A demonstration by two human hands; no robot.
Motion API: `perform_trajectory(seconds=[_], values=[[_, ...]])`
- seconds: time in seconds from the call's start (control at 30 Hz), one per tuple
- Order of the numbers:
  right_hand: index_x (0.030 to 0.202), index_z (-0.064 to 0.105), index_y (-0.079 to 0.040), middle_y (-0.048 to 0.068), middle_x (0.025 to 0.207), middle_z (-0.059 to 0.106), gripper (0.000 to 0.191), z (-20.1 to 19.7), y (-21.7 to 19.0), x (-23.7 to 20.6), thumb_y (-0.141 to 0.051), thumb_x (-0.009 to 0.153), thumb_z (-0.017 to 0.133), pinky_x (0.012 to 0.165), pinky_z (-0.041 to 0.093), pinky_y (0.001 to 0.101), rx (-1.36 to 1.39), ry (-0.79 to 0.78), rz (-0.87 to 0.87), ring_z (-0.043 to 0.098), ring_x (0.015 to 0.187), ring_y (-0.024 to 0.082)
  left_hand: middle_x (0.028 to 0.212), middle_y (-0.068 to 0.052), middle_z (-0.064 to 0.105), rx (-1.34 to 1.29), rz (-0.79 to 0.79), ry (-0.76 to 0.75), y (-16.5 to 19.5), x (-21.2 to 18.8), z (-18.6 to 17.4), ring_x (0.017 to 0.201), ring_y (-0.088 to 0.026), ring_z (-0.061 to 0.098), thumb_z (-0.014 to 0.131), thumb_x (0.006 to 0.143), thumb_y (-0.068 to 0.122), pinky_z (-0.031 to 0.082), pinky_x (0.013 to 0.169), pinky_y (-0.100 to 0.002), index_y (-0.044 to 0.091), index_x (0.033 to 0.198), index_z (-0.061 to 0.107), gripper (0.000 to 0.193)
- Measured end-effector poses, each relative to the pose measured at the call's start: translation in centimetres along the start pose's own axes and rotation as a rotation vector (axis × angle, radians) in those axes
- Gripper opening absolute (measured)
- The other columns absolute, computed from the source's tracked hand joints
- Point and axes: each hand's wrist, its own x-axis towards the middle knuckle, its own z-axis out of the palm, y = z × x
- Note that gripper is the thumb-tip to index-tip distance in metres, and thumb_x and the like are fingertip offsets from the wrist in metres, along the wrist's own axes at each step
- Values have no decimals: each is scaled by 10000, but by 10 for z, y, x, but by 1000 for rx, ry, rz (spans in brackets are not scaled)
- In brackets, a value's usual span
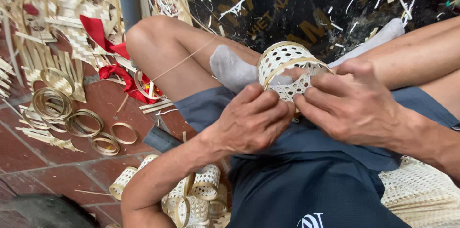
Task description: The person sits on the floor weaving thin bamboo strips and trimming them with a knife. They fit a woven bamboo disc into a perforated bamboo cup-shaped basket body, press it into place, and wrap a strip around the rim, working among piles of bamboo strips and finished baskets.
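A small round openwork bamboo basket (282,62) rests over my lap, its rim banded by a flat bamboo strip. My left hand (251,120) grips the near side of the basket from below, fingers curled onto its woven wall. From the right, my right hand (352,106) pinches the rim band with thumb and fingers. A thin bamboo strand (184,60) runs from the basket across my bare left knee (153,36). A grey sock (230,70) shows behind the basket.
Several bamboo strip rings (79,120) and woven scraps lie on the red tile floor at left, with red ribbon (108,48). More small woven baskets (196,192) are piled beneath my left forearm. A dark printed sheet (297,3) littered with shavings lies ahead.
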Motion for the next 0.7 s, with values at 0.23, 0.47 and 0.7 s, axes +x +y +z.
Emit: perform_trajectory(seconds=[0.23, 0.47, 0.7], values=[[882, 651, -119, -29, 781, 549, 160, 1, 11, 9, -219, 759, 677, 787, 376, 416, 122, 9, 9, 582, 816, 169, 1196, -35, 622, 26, 128, -100, -48, 11, -31, 1247, -258, 556, 669, 923, 228, 407, 1054, -483, 93, 1143, 704, 260], [790, 614, -126, -16, 761, 533, 133, 20, 18, 4, -200, 691, 659, 759, 396, 385, 169, 2, -181, 562, 768, 182, 1003, 12, 552, -13, 195, -224, -54, 25, -28, 1037, -206, 522, 684, 887, 259, 417, 947, -425, 91, 1087, 705, 263], [919, 681, -75, 89, 991, 668, 225, -41, 33, 26, -275, 823, 719, 802, 429, 435, 11, 230, 17, 616, 929, 241, 906, -1, 513, 50, 83, 24, -53, 22, -19, 923, -203, 532, 737, 903, 186, 426, 822, -381, 94, 1033, 687, 167]])
